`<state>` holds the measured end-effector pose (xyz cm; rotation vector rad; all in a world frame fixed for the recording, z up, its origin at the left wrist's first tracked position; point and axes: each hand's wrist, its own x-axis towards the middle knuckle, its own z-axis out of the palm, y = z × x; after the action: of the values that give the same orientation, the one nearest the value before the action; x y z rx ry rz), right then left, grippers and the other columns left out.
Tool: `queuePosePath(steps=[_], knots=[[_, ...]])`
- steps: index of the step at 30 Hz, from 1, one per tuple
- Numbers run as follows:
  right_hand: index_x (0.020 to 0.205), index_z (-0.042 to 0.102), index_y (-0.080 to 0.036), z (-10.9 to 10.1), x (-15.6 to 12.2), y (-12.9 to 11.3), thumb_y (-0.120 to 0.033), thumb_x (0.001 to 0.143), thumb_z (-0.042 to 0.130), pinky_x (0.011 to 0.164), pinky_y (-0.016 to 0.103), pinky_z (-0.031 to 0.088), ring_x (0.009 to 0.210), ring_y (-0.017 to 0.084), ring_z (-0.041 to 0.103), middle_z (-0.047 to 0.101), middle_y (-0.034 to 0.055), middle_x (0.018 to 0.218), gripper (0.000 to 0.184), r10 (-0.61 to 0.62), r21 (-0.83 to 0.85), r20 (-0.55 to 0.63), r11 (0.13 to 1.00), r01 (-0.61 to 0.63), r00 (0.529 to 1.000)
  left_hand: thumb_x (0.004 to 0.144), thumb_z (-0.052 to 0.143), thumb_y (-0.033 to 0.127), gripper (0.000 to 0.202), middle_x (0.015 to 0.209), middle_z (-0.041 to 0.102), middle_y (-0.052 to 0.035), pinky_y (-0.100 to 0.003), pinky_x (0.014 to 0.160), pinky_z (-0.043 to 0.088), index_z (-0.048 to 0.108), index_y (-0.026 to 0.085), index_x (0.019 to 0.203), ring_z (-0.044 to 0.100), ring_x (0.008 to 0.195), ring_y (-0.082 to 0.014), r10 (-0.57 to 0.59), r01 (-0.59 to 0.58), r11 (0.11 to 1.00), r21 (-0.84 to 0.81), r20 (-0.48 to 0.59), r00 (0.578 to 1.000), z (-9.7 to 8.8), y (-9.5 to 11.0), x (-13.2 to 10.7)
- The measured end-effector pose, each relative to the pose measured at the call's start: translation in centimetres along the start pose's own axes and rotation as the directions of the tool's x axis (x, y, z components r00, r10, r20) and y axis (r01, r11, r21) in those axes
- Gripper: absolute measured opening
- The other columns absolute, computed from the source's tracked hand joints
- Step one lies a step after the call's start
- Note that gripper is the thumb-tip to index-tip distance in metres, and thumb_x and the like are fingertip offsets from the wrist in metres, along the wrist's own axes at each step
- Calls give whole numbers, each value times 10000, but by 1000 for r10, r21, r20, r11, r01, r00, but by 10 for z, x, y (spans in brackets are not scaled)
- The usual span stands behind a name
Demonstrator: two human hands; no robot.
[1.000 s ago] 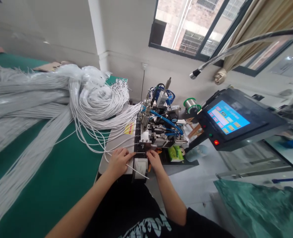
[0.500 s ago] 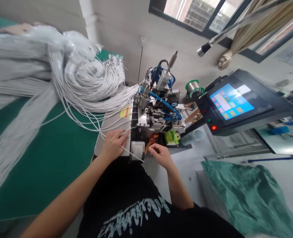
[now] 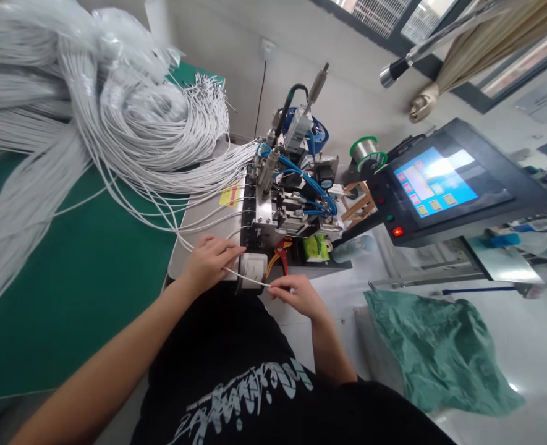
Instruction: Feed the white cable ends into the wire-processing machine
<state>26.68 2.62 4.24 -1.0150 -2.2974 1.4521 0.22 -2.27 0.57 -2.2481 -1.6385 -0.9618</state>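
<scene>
My left hand (image 3: pixel 207 262) is closed on a thin white cable (image 3: pixel 245 278) at the front edge of a grey machine plate (image 3: pixel 199 225). My right hand (image 3: pixel 295 295) pinches the free end of the same cable just in front of a small white box (image 3: pixel 254 269) on the machine. The cable runs straight between the two hands. Behind them stands a small soldering machine (image 3: pixel 292 191) with blue air hoses and a soldering iron. More white cables fan from the plate back to a big pile (image 3: pixel 129 123) on the green table.
A black touch-screen console (image 3: pixel 435 185) with a lit red button stands to the right. A solder spool (image 3: pixel 363 148) sits behind the machine. Red-handled pliers (image 3: pixel 282 256) lie by the machine. A green plastic bag (image 3: pixel 435 349) lies at lower right. Green table surface (image 3: pixel 78 284) spreads left.
My right hand has come back from the machine's front toward me and now pinches the cable's end. My left hand has closed on the cable. The view has tilted downward.
</scene>
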Motion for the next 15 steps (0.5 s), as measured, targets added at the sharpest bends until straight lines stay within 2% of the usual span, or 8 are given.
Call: queuePosePath(steps=[4,8,9,11,15], knots=[[833,744,-172,0,13,1,-412,861,612,537,242,410,544,121,536,693,36,703,275,24,130,-228,992,6,973,931,518,259,236,820,683,-2,-274,743,442,650,241,1126,618,734,-115,142,-139,987,-86,28,989,0,0,-4],[833,741,-174,11,35,11,-410,776,699,497,237,370,514,101,487,671,23,704,247,118,303,-478,952,38,871,924,541,286,233,759,667,10,-258,701,443,640,242,1130,598,671,-112,161,-160,985,-67,3,987,0,1,-4],[824,740,-172,14,41,14,-405,763,711,484,233,351,505,95,470,666,19,690,242,143,349,-508,936,51,849,927,532,272,233,758,667,10,-258,696,442,639,242,1131,595,665,-111,165,-164,985,-59,3,986,0,1,-4],[804,736,-164,19,50,18,-401,756,718,447,226,291,467,77,410,653,15,650,243,177,437,-520,895,82,835,930,506,227,245,769,670,8,-259,686,440,636,238,1138,594,660,-108,176,-176,983,-47,0,984,1,-1,-5],[786,733,-151,24,62,20,-406,740,724,415,221,202,417,54,314,629,7,595,260,176,549,-467,826,129,866,924,473,172,276,812,677,3,-258,691,437,637,242,1134,610,697,-104,190,-190,980,-54,-12,982,5,-3,-7]])
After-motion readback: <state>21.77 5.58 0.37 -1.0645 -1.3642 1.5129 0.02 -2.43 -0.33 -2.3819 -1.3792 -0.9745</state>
